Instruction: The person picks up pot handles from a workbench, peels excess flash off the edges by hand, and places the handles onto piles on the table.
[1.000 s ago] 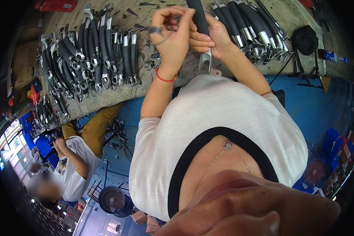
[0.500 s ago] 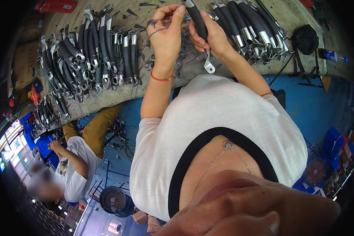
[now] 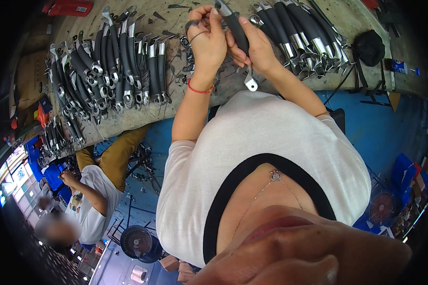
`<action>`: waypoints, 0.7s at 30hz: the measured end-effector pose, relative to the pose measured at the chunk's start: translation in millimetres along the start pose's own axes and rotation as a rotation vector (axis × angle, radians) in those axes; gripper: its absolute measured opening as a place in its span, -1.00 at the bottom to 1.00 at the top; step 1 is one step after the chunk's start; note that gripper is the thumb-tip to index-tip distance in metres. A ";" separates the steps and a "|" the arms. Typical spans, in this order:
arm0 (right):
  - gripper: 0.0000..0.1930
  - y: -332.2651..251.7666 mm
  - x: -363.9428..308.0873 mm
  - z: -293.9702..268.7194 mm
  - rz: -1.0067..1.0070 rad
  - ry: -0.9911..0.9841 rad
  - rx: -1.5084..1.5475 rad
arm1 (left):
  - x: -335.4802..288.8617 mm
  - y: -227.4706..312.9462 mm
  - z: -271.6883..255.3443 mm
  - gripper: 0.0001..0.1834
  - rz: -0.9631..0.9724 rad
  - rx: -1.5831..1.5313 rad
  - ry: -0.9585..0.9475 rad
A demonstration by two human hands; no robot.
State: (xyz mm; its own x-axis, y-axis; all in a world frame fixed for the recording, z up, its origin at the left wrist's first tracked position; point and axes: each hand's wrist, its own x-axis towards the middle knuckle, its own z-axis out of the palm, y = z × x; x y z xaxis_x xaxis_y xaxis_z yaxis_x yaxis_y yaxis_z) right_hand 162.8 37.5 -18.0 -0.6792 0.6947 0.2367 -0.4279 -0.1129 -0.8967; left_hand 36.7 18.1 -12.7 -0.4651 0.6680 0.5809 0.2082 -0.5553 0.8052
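My right hand (image 3: 257,47) grips a black pan handle (image 3: 236,27) held upright over the workbench (image 3: 233,88). Its silver metal bracket end (image 3: 250,84) points down toward me. My left hand (image 3: 207,40), with a red string bracelet at the wrist, pinches a small dark metal ring (image 3: 191,24) between its fingertips, right beside the top of the handle. The two hands touch each other around the handle.
Several black handles with silver ends lie in a pile at the left (image 3: 114,61) and in a row at the right (image 3: 302,31). A black cap (image 3: 368,47) and a small bottle (image 3: 402,67) lie at the right. Another person (image 3: 97,185) sits at the lower left near a fan (image 3: 138,242).
Both hands have shifted slightly with the handle, whose bracket end now hangs a little lower. My left fingers have drawn closer to the handle's top.
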 end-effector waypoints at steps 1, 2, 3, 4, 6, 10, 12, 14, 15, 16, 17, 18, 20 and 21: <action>-0.42 -2.7 0.4 0.6 0.066 -0.052 0.145 | -1.0 1.9 -1.9 -0.81 -0.013 -0.002 -0.001; -0.45 -7.1 1.3 -0.2 0.121 -0.102 0.288 | -3.4 7.8 -0.6 -0.80 0.007 -0.075 0.020; -0.45 -7.2 2.6 -2.6 0.122 -0.103 0.288 | -4.9 15.0 0.6 -0.80 0.007 -0.075 0.021; -0.45 -7.0 4.9 -5.4 0.154 -0.154 0.374 | -5.3 23.7 2.2 -0.81 0.090 -0.013 0.023; -0.46 -5.9 5.6 -4.8 0.188 -0.207 0.460 | -8.3 30.2 2.9 -0.81 0.173 0.051 0.026; -0.44 5.2 7.1 0.8 -0.004 0.014 0.138 | -15.6 38.7 7.3 -0.69 0.109 0.045 -0.049; -0.42 10.4 9.3 0.1 -0.111 0.121 -0.016 | -22.6 41.5 10.5 -0.72 -0.060 -0.062 0.004; -0.40 12.9 9.7 -1.6 -0.179 0.184 -0.149 | -24.9 47.1 11.4 -0.75 -0.158 -0.183 0.019; -0.40 13.1 9.9 -0.8 -0.179 0.184 -0.149 | -25.1 48.8 11.2 -0.78 -0.254 -0.303 0.034; -0.40 13.0 10.1 0.2 -0.184 0.198 -0.175 | -24.8 47.7 10.1 -0.78 -0.254 -0.302 0.034; -0.39 12.9 10.1 1.1 -0.189 0.212 -0.203 | -23.8 45.2 8.5 -0.80 -0.156 -0.235 0.036; -0.39 14.0 9.9 1.1 -0.189 0.212 -0.202 | -22.6 42.0 6.8 -0.82 -0.058 -0.168 0.038; -0.38 18.0 9.4 -0.5 -0.234 0.224 -0.304 | -16.7 30.0 3.5 -0.82 0.094 -0.075 0.037; -0.38 19.4 9.5 -1.3 -0.234 0.223 -0.304 | -15.0 26.3 1.9 -0.81 0.246 0.018 0.036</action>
State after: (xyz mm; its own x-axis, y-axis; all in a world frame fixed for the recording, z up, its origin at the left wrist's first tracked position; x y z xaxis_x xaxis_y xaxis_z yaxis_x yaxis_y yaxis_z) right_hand 148.9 42.9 -33.6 -0.4250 0.8169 0.3899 -0.3377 0.2565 -0.9056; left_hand 50.8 -5.6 0.1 -0.4285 0.4959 0.7553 0.3340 -0.6897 0.6424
